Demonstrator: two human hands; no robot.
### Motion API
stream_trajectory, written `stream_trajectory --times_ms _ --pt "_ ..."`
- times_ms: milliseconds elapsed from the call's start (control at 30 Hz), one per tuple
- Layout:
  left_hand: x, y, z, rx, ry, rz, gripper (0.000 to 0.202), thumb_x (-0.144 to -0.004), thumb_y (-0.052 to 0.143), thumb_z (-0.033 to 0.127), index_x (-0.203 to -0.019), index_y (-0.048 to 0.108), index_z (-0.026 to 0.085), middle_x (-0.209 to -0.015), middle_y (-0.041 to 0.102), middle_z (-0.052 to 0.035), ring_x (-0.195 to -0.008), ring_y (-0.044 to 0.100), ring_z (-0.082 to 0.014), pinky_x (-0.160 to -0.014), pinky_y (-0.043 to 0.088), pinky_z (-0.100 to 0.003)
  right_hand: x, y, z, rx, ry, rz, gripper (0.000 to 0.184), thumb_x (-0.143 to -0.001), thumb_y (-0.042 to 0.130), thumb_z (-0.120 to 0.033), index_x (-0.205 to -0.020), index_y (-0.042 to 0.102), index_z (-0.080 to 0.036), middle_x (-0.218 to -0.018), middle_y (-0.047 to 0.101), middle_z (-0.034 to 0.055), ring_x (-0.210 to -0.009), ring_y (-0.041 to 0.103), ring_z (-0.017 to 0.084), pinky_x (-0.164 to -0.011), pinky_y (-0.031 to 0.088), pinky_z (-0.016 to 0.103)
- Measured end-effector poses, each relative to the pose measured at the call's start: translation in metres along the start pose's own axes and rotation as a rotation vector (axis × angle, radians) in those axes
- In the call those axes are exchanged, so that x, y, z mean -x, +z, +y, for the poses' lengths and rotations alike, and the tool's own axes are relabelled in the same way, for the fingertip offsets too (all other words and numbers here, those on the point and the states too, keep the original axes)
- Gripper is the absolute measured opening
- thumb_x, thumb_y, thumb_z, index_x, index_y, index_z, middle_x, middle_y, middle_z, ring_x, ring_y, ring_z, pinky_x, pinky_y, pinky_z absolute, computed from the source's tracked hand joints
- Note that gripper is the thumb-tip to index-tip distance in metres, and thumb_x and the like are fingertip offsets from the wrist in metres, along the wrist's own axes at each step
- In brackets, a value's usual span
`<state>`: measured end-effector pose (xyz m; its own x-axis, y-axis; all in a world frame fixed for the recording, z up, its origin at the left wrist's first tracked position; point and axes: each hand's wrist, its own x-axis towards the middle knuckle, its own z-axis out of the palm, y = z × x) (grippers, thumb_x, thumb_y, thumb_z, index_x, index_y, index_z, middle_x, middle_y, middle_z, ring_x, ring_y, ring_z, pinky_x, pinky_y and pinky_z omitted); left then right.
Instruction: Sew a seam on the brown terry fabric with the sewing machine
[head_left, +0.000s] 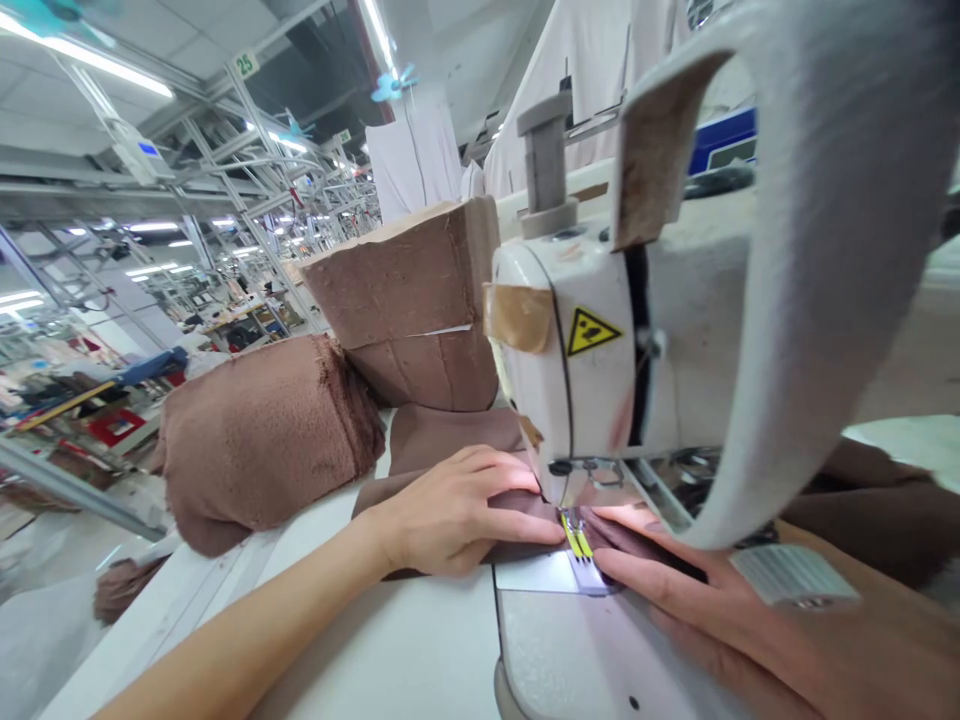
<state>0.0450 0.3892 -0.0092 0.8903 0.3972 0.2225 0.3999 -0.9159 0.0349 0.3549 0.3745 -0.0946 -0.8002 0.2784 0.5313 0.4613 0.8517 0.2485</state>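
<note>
My left hand [457, 510] lies flat, fingers stretched out, pressing a piece of brown fabric [435, 440] onto the white table just left of the sewing machine's needle and presser foot [576, 528]. My right hand [675, 590] lies to the right of the needle, fingers extended along the brown fabric on the machine bed, partly hidden under a wide grey strap [817, 280]. The white sewing machine head [600, 370] with a yellow warning sticker stands directly over both hands.
A bundle of brown fleece pieces [262, 435] lies on the table at left, and a taller stack [412, 300] stands behind it. The white table edge [187, 590] runs at lower left. Factory racks, lights and hanging pale garments fill the background.
</note>
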Motion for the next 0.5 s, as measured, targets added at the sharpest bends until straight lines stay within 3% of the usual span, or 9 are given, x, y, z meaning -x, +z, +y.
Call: stream_trajectory --times_ms 67,233,500 --pt "0.0 0.0 0.001 0.006 0.001 0.018 0.038 -0.096 0.049 0.011 -0.12 0.077 0.021 -0.122 0.073 -0.0105 -0.119 0.064 -0.0253 -0.104 0.052 -0.036 -0.009 -0.002 -0.002 -0.1 0.1 0.0 0.046 -0.091 0.052 -0.03 -0.135 0.064 -0.026 -0.136 0.067 0.0032 -0.116 0.068 0.029 -0.112 0.049 0.051" --pt "-0.001 -0.002 0.003 0.026 0.001 0.034 0.039 -0.096 0.046 0.01 -0.118 0.078 0.019 -0.119 0.074 -0.0113 -0.117 0.065 -0.0258 -0.106 0.051 -0.037 -0.025 -0.001 -0.012 -0.278 0.355 0.097 0.038 -0.096 0.051 -0.042 -0.128 0.07 -0.032 -0.117 0.074 0.0033 -0.121 0.065 0.033 -0.097 0.057 0.045" --pt "-0.001 0.001 0.001 0.063 -0.012 0.045 0.037 -0.096 0.046 0.011 -0.117 0.075 0.019 -0.122 0.073 -0.0119 -0.119 0.065 -0.0262 -0.107 0.049 -0.038 -0.024 0.002 -0.017 -0.26 0.372 0.116 0.033 -0.096 0.051 -0.043 -0.116 0.074 -0.031 -0.107 0.075 0.0062 -0.112 0.067 0.033 -0.094 0.057 0.044"
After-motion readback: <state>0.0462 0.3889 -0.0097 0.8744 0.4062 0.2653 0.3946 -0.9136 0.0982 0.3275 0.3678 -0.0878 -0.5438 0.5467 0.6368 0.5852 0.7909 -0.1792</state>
